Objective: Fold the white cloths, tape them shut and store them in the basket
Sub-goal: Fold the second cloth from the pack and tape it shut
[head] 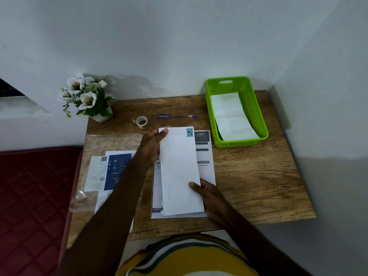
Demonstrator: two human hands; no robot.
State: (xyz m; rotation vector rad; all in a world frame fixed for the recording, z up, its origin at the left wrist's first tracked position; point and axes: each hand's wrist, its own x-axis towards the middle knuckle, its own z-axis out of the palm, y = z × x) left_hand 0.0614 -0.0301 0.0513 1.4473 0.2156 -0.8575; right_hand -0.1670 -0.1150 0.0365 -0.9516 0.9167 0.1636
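One wooden table (249, 176) fills the corner between two pale walls, and a dark red quilted mattress (33, 192) lies along its left side. At the table's far right sits a green perforated basket (256, 108), and inside it a folded white piece (232, 116) leans lengthwise against the far wall, its near end touching the basket's floor. In the middle, a long folded white cloth (179, 172), which looks stiff and flat like an envelope, is held just above a printed sheet (207, 156) that lies flat on the table; a small coloured sticker (189, 132) marks its far right corner. The left hand (151, 146) grips the cloth's far left edge, thumb on top near the far corner and the fingers hidden behind it. The right hand (209, 194) holds the near right edge, thumb pressed on the top face and the fingers curled underneath. To the left lies a stack of papers (99, 172) with a dark blue leaflet (117, 170) on top, partly crossed by the left forearm, with clear plastic wrapping (79, 198) at the table's left edge. A potted bunch of white flowers (85, 96) stands at the far left corner. A roll of tape (142, 121) stands on edge just beyond the cloth, and a blue pen (176, 116) lies to the right of the roll, well apart from the basket.
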